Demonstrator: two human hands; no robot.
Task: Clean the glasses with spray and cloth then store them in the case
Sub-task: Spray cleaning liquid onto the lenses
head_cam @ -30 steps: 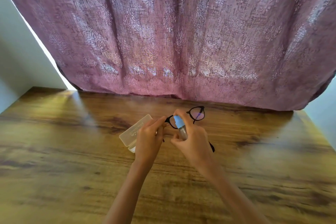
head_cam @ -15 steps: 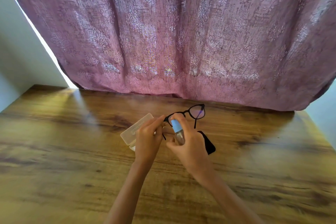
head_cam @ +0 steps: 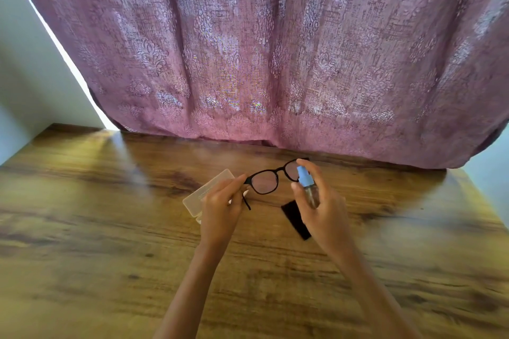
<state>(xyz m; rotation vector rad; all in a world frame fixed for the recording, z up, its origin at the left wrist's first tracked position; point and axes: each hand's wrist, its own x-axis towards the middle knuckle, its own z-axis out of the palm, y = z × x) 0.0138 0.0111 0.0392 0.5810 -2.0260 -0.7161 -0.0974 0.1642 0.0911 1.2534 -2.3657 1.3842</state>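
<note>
My left hand [head_cam: 221, 209] pinches the left end of the black-framed glasses [head_cam: 265, 180] and holds them up over the table, lenses facing me. My right hand [head_cam: 323, 208] grips a small clear spray bottle [head_cam: 307, 183] with a light blue top, forefinger on the pump, in front of the right lens. A black cloth [head_cam: 294, 219] lies flat on the table under my right hand, partly hidden by it. The translucent glasses case [head_cam: 205, 191] lies on the table behind my left hand, its near end covered.
The wooden table [head_cam: 110, 242] stretches wide to both sides and toward me. A mauve patterned curtain [head_cam: 275, 49] hangs along its far edge. Pale walls stand at far left and far right.
My right hand has shifted the spray bottle rightward, from the left lens to the right lens. The whole left lens now shows, and more of the black cloth is uncovered.
</note>
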